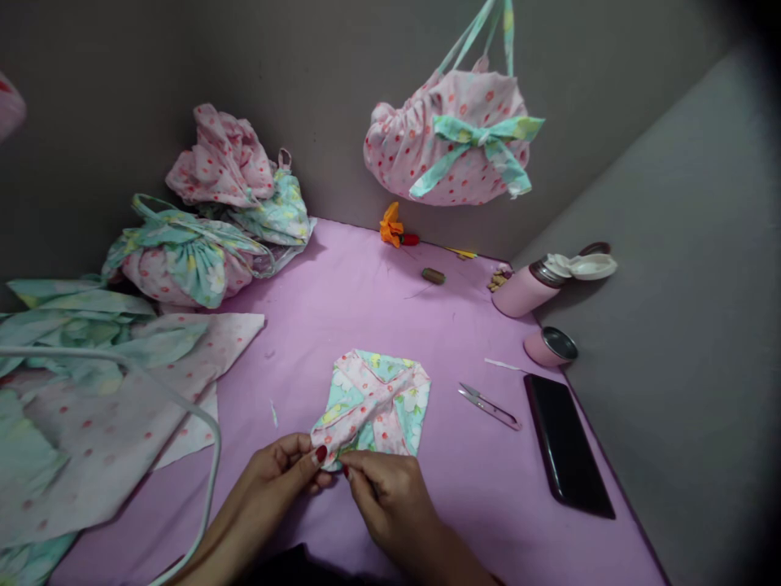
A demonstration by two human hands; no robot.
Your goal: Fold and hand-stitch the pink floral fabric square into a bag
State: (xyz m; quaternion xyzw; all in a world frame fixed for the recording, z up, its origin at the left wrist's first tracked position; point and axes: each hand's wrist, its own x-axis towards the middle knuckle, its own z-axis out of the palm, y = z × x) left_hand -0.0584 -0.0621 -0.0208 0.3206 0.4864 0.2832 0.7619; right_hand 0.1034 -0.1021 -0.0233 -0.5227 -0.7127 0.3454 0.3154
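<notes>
A small fabric piece [381, 399], blue-green floral with pink dotted bands that cross in an X, lies at the middle front of the purple table. My left hand [290, 472] pinches its lower left corner between thumb and fingers. Close beside it, my right hand [387, 488] has thumb and forefinger pressed together at the fabric's lower edge; anything tiny between those fingertips is too small to make out. To the right of the fabric lie small thread snips [490, 406] with a pink handle end.
A black phone [567, 443], pink cup [550, 347] and open pink bottle [530, 286] line the right edge. A thread spool [434, 277] lies farther back. Fabric [122, 423] and gathered bags [183, 252] fill the left, with a white cable [211, 423]. A dotted bag [457, 146] hangs behind.
</notes>
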